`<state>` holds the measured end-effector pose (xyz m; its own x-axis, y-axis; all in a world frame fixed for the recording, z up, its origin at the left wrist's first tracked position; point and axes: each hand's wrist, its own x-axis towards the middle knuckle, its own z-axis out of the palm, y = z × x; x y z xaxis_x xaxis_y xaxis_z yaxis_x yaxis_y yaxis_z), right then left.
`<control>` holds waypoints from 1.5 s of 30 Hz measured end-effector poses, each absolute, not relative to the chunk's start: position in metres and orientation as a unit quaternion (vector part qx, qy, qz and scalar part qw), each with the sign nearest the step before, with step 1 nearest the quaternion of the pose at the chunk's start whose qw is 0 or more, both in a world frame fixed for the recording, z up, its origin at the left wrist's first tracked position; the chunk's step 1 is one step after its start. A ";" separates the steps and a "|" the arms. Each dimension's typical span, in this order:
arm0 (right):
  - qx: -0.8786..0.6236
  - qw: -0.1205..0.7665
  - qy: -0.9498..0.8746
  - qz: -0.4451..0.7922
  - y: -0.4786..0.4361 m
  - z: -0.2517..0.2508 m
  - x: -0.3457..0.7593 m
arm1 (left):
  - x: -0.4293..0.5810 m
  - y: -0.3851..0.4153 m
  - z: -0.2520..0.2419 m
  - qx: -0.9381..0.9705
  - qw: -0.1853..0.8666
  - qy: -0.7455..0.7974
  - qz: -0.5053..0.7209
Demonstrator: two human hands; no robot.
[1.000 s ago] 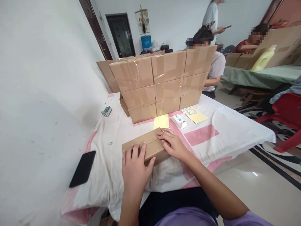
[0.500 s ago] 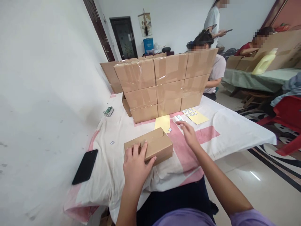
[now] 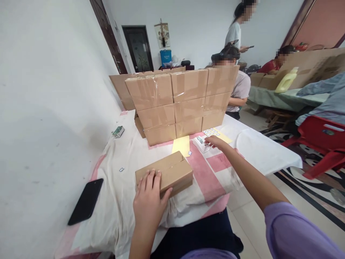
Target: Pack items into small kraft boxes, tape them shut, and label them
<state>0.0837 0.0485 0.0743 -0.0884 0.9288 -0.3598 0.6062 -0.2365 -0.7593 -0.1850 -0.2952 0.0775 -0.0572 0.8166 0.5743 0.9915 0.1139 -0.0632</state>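
A closed cardboard box (image 3: 175,169) lies near the front edge of the cloth-covered table. My left hand (image 3: 151,194) rests on its left end, fingers spread over the top and thumb at the near side. Farther right, my right hand (image 3: 215,142) is at the right side of a small white tray (image 3: 202,144) with something greenish in it. Its fingers are bent together; what they hold, if anything, is too small to make out. Between box and stack lies a yellow sheet (image 3: 181,145) with a small blue-edged sticker (image 3: 189,153) at its corner.
Stacked taped boxes (image 3: 185,100) stand across the table. A second yellow sheet (image 3: 223,136) carries several stickers. A black phone (image 3: 86,201), a small green-white box (image 3: 118,132) and a loose sticker (image 3: 122,169) lie left. People are beyond, and a red chair (image 3: 323,140) stands right.
The view has shifted to the right. My right hand has moved from above the white tray to its right side, with its fingers lower and more closed. My left hand stays on the box.
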 end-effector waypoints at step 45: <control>-0.547 0.377 -0.478 0.575 -0.003 0.059 0.085 | -0.188 -0.294 0.069 -0.638 0.288 -0.679 -0.219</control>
<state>0.0855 -0.0033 0.0590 -0.1178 0.9560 -0.2688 0.0895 -0.2593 -0.9616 -0.1880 -0.2938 0.0689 -0.0186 0.7414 0.6708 0.9935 0.0891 -0.0710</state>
